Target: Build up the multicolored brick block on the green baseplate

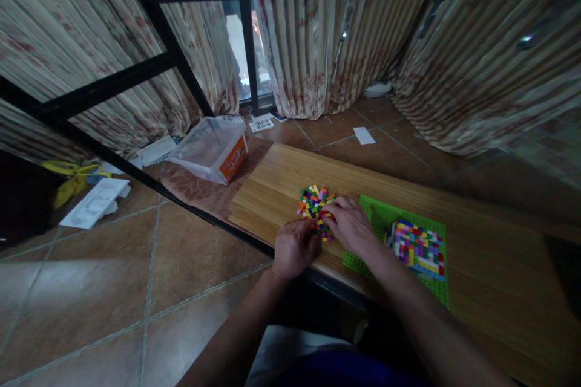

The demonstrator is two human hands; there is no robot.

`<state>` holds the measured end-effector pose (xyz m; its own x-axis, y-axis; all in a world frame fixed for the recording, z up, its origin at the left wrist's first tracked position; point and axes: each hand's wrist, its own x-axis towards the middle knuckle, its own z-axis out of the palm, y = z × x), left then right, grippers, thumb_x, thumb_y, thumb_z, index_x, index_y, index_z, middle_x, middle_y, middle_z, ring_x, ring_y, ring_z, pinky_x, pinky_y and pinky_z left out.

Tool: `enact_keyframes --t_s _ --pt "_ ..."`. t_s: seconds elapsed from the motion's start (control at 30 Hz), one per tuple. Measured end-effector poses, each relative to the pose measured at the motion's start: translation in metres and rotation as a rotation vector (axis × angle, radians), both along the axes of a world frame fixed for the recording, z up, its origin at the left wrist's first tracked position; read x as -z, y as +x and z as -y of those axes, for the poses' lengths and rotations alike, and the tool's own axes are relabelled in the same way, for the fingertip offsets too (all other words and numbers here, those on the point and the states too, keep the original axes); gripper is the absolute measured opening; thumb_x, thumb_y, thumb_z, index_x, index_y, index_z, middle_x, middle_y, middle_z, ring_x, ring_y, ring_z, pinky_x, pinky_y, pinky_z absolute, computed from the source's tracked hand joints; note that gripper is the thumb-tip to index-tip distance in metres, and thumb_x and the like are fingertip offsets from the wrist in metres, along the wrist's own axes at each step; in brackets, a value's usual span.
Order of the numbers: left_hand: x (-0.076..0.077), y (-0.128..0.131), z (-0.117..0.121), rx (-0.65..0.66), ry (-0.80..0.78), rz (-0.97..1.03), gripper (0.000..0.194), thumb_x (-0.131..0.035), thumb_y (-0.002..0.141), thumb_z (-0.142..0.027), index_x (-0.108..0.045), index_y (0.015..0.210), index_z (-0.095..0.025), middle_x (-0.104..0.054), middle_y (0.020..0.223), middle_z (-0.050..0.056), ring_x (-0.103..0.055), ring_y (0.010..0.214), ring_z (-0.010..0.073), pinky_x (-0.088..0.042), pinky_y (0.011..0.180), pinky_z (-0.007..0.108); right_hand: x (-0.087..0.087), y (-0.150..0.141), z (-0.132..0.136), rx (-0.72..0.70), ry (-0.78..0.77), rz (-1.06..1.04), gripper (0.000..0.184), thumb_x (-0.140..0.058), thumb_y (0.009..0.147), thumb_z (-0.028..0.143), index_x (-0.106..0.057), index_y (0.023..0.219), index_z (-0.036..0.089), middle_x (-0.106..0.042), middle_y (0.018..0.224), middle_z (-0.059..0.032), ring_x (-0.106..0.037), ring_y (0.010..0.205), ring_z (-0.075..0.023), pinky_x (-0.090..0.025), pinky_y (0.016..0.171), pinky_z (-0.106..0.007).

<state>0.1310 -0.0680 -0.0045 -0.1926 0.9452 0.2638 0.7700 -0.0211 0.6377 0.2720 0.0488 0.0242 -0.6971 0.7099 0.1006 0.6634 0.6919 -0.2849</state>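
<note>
A loose pile of small multicoloured toy building bricks [313, 198] lies on the wooden board. At the pile's near edge, my left hand [294, 249] is closed with its fingers curled in; whatever they hold is hidden. My right hand [350, 222] reaches into the pile's right side, thumb and fingers pinched around a red brick. Right of that hand lies a green studded baseplate [365, 208], partly covered by my forearm. Rows of mixed-colour bricks form a dense block [417, 246] on the baseplate.
The long wooden board [272, 178] is bordered in front by a dark metal bar [204, 216]. A clear plastic bin [204, 148] with an orange label stands at the far left. Papers [364, 135] and a white tray-like piece [94, 201] lie on the tiled floor. Striped curtains [308, 60] hang behind.
</note>
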Motion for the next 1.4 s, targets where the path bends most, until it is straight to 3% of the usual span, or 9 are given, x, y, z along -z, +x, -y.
enact_keyframes --t_s 0.17,0.27,0.47,0.57,0.7,0.83,1.0,1.2,1.4 --pt "0.000 0.000 -0.001 0.002 -0.006 0.015 0.034 -0.063 0.086 -0.022 -0.065 0.119 -0.019 -0.074 0.095 0.007 -0.068 0.092 0.0229 -0.051 0.088 0.039 0.011 0.002 0.002 0.028 0.030 -0.167 0.025 -0.051 0.096 0.026 -0.075 0.093 0.022 -0.065 0.105 -0.0097 -0.056 0.100 -0.0246 -0.045 0.092 -0.038" --pt "-0.001 -0.001 0.000 -0.004 -0.019 0.045 0.033 -0.063 0.086 -0.022 -0.066 0.119 -0.019 -0.074 0.098 0.008 -0.068 0.094 0.0236 -0.051 0.091 0.040 0.008 0.000 0.008 0.108 -0.063 -0.377 0.026 -0.051 0.095 0.029 -0.076 0.091 0.021 -0.067 0.102 -0.0093 -0.058 0.099 -0.0248 -0.046 0.092 -0.040" --pt "-0.020 0.007 0.002 -0.058 0.031 0.480 0.030 -0.054 0.095 -0.033 -0.065 0.119 -0.018 -0.073 0.107 0.008 -0.068 0.096 0.0200 -0.053 0.088 0.033 -0.018 -0.001 0.038 0.465 -0.824 -0.984 0.039 -0.068 0.080 0.056 -0.076 0.090 0.019 -0.069 0.072 -0.0017 -0.056 0.059 -0.0141 -0.049 0.060 -0.029" --pt "-0.039 0.017 0.001 0.013 0.032 0.687 0.033 -0.055 0.095 -0.041 -0.067 0.113 -0.017 -0.073 0.103 0.008 -0.067 0.093 0.0192 -0.053 0.086 0.031 -0.028 0.000 0.054 0.475 -1.001 -1.159 0.039 -0.079 0.070 0.054 -0.077 0.090 0.020 -0.071 0.074 -0.0010 -0.061 0.065 -0.0140 -0.052 0.064 -0.028" --pt "-0.058 0.030 -0.002 0.041 0.032 0.918 0.035 -0.058 0.092 -0.049 -0.068 0.099 -0.016 -0.071 0.088 0.005 -0.065 0.080 0.0165 -0.054 0.076 0.028 -0.036 0.003 0.064 0.444 -0.946 -1.161 0.035 -0.081 0.069 0.051 -0.078 0.089 0.022 -0.075 0.080 -0.0026 -0.066 0.072 -0.0168 -0.055 0.071 -0.031" --pt "-0.064 0.033 -0.004 -0.015 0.013 0.991 0.038 -0.060 0.089 -0.053 -0.066 0.080 -0.016 -0.065 0.072 0.002 -0.058 0.066 0.0124 -0.050 0.065 0.024 -0.041 0.007 0.067 0.451 -0.861 -1.096 0.035 -0.078 0.071 0.051 -0.078 0.090 0.022 -0.075 0.078 -0.0027 -0.065 0.067 -0.0159 -0.054 0.066 -0.030" --pt "-0.063 0.034 -0.001 -0.041 -0.004 1.012 0.039 -0.061 0.089 -0.052 -0.063 0.074 -0.016 -0.060 0.064 -0.001 -0.052 0.059 0.0103 -0.044 0.059 0.023 -0.042 0.007 0.074 0.447 -0.876 -1.131 0.031 -0.081 0.069 0.047 -0.078 0.088 0.022 -0.076 0.081 -0.0022 -0.066 0.071 -0.0158 -0.054 0.071 -0.031" --pt "-0.059 0.034 0.000 0.016 -0.014 0.993 0.037 -0.061 0.089 -0.050 -0.064 0.078 -0.015 -0.059 0.068 -0.001 -0.049 0.062 0.0099 -0.042 0.061 0.022 -0.036 0.009 0.079 0.540 -1.157 -1.309 0.033 -0.089 0.059 0.043 -0.080 0.084 0.022 -0.073 0.071 -0.0017 -0.061 0.062 -0.0132 -0.054 0.065 -0.031" --pt "-0.053 0.032 0.005 -0.046 -0.111 1.131 0.040 -0.064 0.085 -0.054 -0.060 0.075 -0.016 -0.058 0.067 -0.002 -0.053 0.059 0.0092 -0.047 0.060 0.022 -0.043 0.031 0.088 0.562 -1.083 -1.266 0.034 -0.087 0.063 0.045 -0.080 0.089 0.025 -0.076 0.078 -0.0023 -0.066 0.068 -0.0149 -0.057 0.070 -0.033"
